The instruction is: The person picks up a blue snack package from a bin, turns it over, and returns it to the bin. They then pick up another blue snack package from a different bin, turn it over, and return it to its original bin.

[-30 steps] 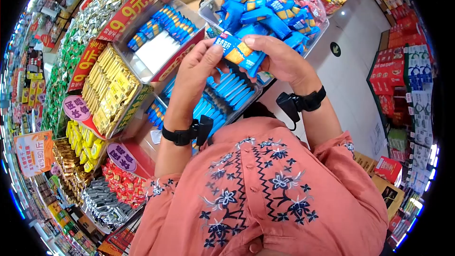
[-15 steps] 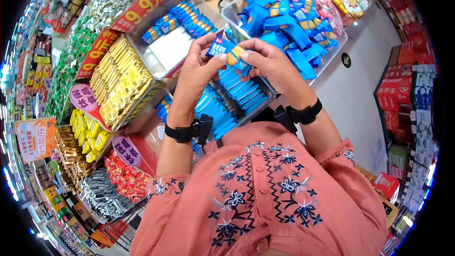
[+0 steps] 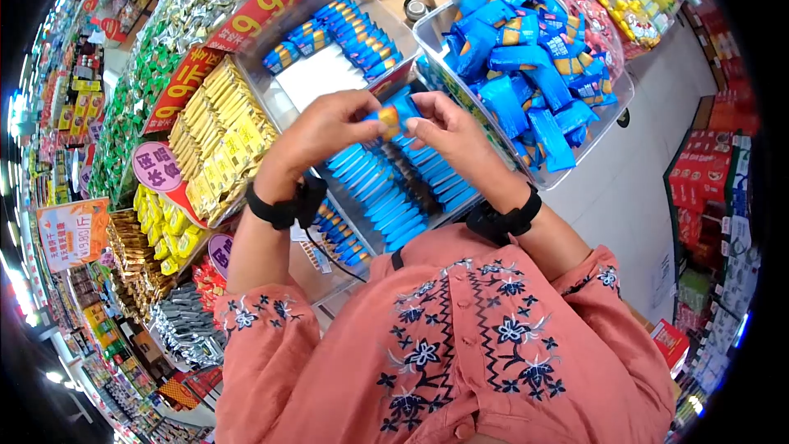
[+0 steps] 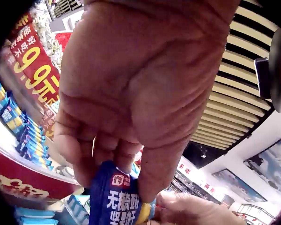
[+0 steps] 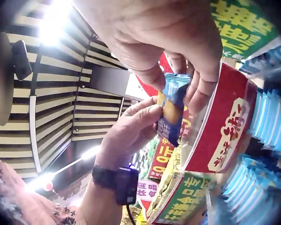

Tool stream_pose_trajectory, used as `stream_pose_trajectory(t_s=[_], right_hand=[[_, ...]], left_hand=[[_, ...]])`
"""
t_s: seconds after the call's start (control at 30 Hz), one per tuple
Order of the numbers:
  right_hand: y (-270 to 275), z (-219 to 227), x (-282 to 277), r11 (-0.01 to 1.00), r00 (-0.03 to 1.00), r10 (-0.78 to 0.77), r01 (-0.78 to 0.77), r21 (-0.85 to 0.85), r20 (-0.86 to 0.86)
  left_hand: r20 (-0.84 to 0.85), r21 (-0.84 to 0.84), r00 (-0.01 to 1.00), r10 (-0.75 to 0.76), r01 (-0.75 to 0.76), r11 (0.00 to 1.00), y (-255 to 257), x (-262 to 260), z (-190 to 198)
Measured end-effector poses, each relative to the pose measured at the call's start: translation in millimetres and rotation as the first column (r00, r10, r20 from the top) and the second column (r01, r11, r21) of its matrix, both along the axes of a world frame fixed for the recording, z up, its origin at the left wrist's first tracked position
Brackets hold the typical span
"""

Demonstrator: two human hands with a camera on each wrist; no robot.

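A small blue biscuit packet point(image 3: 391, 118) with a picture of a biscuit is held between both hands. My left hand point(image 3: 329, 133) pinches one end, its thumb on the printed face of the packet point(image 4: 113, 199). My right hand point(image 3: 460, 138) pinches the other end by its light-blue crimped edge, clearest on the packet point(image 5: 174, 110) in the right wrist view. Under the hands stands a clear box with upright rows of blue packets point(image 3: 382, 201). To the right, loose blue packets point(image 3: 526, 62) are heaped in a clear bin.
At the back left, a clear bin holds blue packets point(image 3: 353, 33) around a white base point(image 3: 319, 78). Yellow packets point(image 3: 226, 144) fill a bin at the left, beside red price signs point(image 3: 267, 0). Pale floor point(image 3: 657, 189) lies to the right.
The view has shifted, so the bins sit further right and lower. My hands have turned the packet between them, with the left hand now more over its back side.
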State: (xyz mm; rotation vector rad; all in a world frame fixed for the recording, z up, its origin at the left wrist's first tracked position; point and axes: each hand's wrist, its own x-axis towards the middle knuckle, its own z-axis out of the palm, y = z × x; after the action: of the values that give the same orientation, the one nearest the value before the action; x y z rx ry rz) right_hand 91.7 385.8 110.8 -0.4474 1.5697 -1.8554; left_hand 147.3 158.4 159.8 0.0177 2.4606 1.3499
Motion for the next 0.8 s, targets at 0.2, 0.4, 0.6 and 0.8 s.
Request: stream_pose_trajectory(t_s=[0.2, 0.4, 0.6, 0.8], right_hand=[[-1, -13, -1, 0.99, 0.978, 0.114, -0.126, 0.061, 0.172], [-3, -19, 9, 0.977, 0.942, 0.179, -0.205, 0.063, 0.284], [-4, -25, 2, 0.974, 0.938, 0.194, -0.22, 0.062, 0.288], [-8, -31, -1, 0.95, 0.917, 0.264, -0.301, 0.084, 0.3]], left_hand=[[-0.312, -0.347, 0.932, 0.188, -0.295, 0.89, -98, -71, -14], [-0.147, -0.783, 0.975, 0.168, -0.219, 0.582, -149, -115, -89], [-0.197, -0.825, 0.971, 0.134, -0.238, 0.513, -153, -121, -130], [-0.321, -0.779, 0.943, 0.092, -0.318, 0.54, -158, -126, -155]])
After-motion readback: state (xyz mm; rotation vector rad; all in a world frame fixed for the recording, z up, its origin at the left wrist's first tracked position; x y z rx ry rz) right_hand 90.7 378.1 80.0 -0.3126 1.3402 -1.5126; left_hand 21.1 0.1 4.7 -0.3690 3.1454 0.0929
